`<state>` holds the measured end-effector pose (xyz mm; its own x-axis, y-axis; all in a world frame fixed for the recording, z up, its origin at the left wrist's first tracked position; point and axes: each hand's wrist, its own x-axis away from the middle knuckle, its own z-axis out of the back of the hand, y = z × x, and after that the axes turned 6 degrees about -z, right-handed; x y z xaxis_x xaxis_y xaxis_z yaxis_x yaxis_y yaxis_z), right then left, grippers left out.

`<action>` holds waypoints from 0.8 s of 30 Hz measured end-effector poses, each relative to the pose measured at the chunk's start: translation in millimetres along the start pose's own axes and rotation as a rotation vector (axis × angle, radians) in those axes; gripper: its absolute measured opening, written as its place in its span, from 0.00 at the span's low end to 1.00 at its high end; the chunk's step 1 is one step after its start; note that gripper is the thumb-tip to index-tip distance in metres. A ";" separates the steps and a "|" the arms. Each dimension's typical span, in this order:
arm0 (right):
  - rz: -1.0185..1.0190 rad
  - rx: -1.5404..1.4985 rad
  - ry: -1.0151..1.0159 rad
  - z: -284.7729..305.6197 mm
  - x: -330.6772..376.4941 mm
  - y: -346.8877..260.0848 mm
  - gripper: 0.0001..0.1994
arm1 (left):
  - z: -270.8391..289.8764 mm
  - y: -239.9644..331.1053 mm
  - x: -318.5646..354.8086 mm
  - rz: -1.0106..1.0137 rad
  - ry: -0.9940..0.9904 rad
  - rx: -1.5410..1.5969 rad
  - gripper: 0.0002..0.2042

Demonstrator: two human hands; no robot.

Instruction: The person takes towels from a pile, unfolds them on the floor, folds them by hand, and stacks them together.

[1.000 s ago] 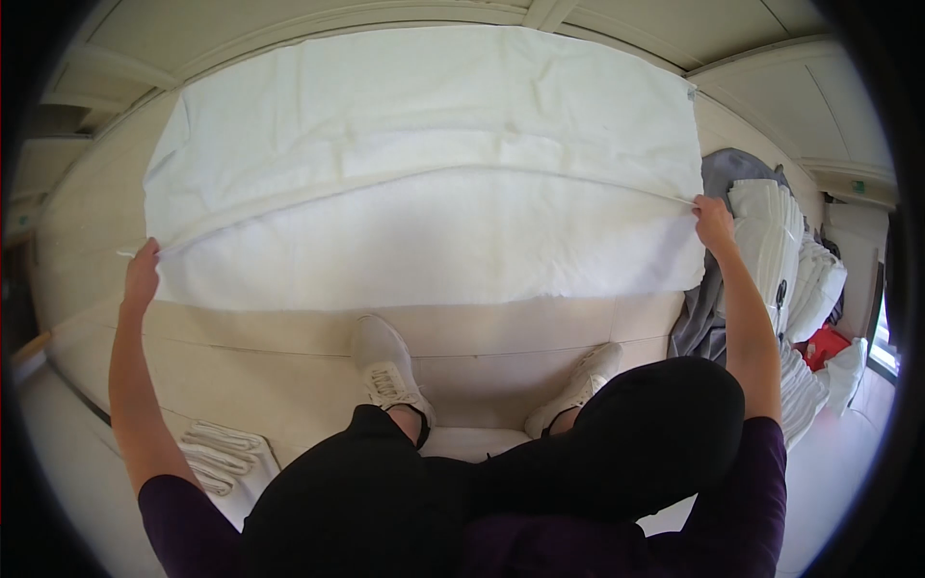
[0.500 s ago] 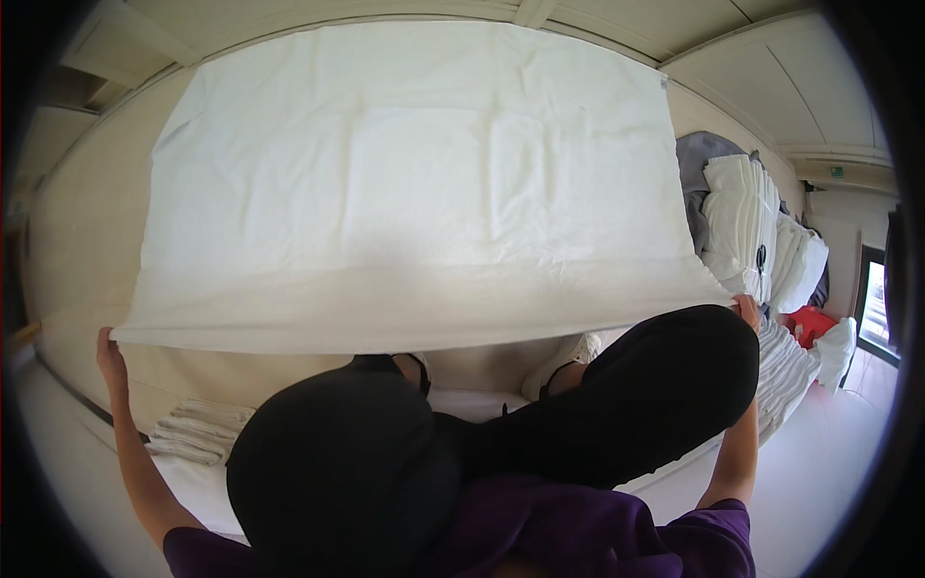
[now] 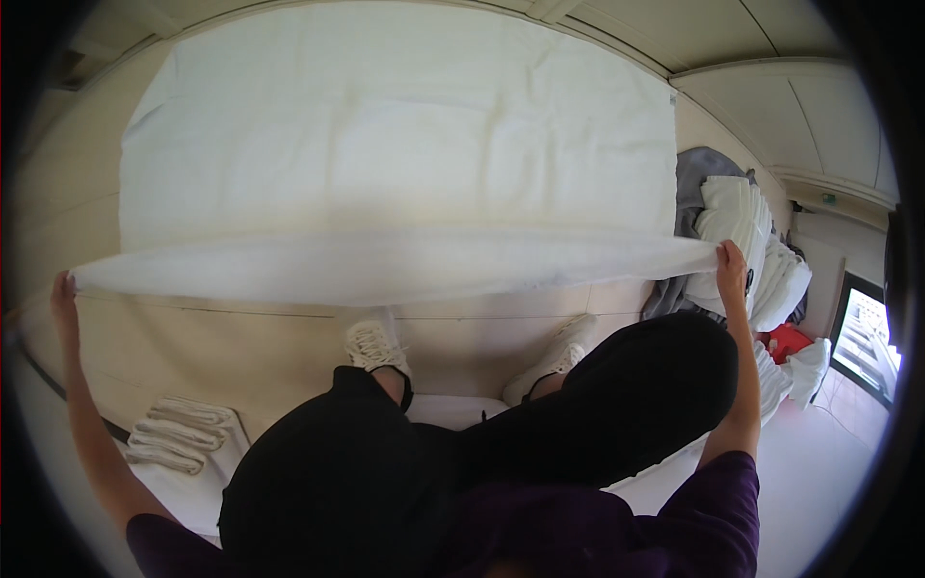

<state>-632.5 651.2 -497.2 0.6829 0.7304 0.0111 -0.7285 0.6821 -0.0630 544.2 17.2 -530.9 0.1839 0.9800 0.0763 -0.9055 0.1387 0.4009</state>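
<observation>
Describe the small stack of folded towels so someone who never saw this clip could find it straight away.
Start from the large white sheet stretched between both hands, then drop to the person's left forearm. Just inside it lies the stack of folded towels: neat rolled edges in a row, unlike the loose heap of white linen at far right.

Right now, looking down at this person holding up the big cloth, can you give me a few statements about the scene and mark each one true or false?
1. Both hands hold the white sheet by its corners. True: left hand, right hand.
2. The sheet is dark blue. False: it is white.
3. Folded white towels lie at the lower left. True.
4. The person is barefoot. False: they wear white sneakers.
5. A pile of white laundry sits on the right. True.
</observation>
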 end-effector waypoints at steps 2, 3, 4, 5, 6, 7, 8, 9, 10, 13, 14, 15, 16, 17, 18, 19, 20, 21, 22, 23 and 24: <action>0.011 -0.007 0.001 -20.6 -29.1 -2.7 0.06 | -8.8 -0.6 -25.2 -0.120 0.013 -0.146 0.12; 0.040 0.008 0.015 -32.0 -42.5 -4.5 0.07 | -15.4 1.2 -35.8 -0.096 0.016 -0.315 0.12; 0.015 0.034 0.032 -43.8 -55.8 -6.7 0.07 | -27.0 4.5 -46.1 -0.189 0.121 -0.361 0.12; 0.069 0.022 0.021 -58.0 -69.8 -10.7 0.07 | -40.4 10.2 -60.8 -0.227 0.128 -0.332 0.13; -0.019 0.092 -0.073 -73.3 -84.3 -16.1 0.08 | -53.4 19.5 -78.1 -0.096 0.110 -0.304 0.14; -0.156 0.180 -0.140 -85.0 -94.7 -20.6 0.09 | -68.8 31.6 -91.2 -0.173 0.096 -0.374 0.15; -0.103 0.146 -0.163 -97.4 -96.5 -25.5 0.09 | -83.1 47.5 -102.4 -0.186 0.072 -0.446 0.15; -0.169 0.259 -0.070 -111.7 -96.0 -32.1 0.11 | -108.6 66.7 -103.7 -0.345 0.325 -0.690 0.18; -0.250 0.354 0.009 -123.3 -91.7 -39.3 0.15 | -128.3 90.8 -97.9 -0.281 0.276 -0.696 0.24; -0.192 0.380 0.059 -141.4 -64.3 -64.2 0.23 | -202.5 190.0 -43.0 -0.254 0.014 -0.693 0.28; -0.140 0.351 0.052 -146.3 -49.0 -75.4 0.25 | -227.6 226.6 -12.7 -0.372 -0.048 -0.465 0.33; -0.076 0.336 0.095 -149.8 -30.5 -86.7 0.27 | -251.1 262.3 13.7 -0.371 -0.204 -0.378 0.39; -0.067 0.299 0.056 -153.9 -9.9 -98.3 0.28 | -270.1 294.2 42.8 -0.517 -0.304 -0.290 0.44; -0.021 0.261 0.073 -158.3 11.4 -108.4 0.28 | -286.6 320.9 74.5 -0.426 -0.326 -0.209 0.47; -0.022 0.212 -0.006 -161.6 34.2 -114.8 0.29 | -292.9 338.8 85.6 -0.233 -0.338 -0.299 0.48; 0.040 0.155 -0.001 -164.8 55.6 -117.0 0.30 | -293.7 348.7 94.4 -0.137 -0.305 -0.372 0.49; -0.011 0.117 -0.090 -168.2 74.8 -115.0 0.30 | -288.8 352.0 90.3 -0.065 -0.328 -0.386 0.49; 0.034 0.070 -0.097 -170.4 90.5 -107.4 0.30 | -279.0 350.5 81.5 -0.209 -0.311 -0.336 0.49; 0.020 0.140 -0.135 -172.7 93.7 -94.8 0.30 | -268.7 346.2 74.4 -0.350 -0.286 -0.294 0.50; 0.018 0.187 -0.080 -172.9 95.3 -81.5 0.30 | -259.2 341.8 65.1 -0.349 -0.263 -0.306 0.50; -0.059 0.142 -0.020 -173.4 87.7 -68.6 0.29 | -251.4 340.3 52.7 -0.250 -0.329 -0.343 0.45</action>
<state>-513.3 662.4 -665.0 0.7244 0.6887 0.0305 -0.6886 0.7207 0.0796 149.6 152.0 -619.9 0.4706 0.8218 0.3213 -0.8813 0.4554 0.1261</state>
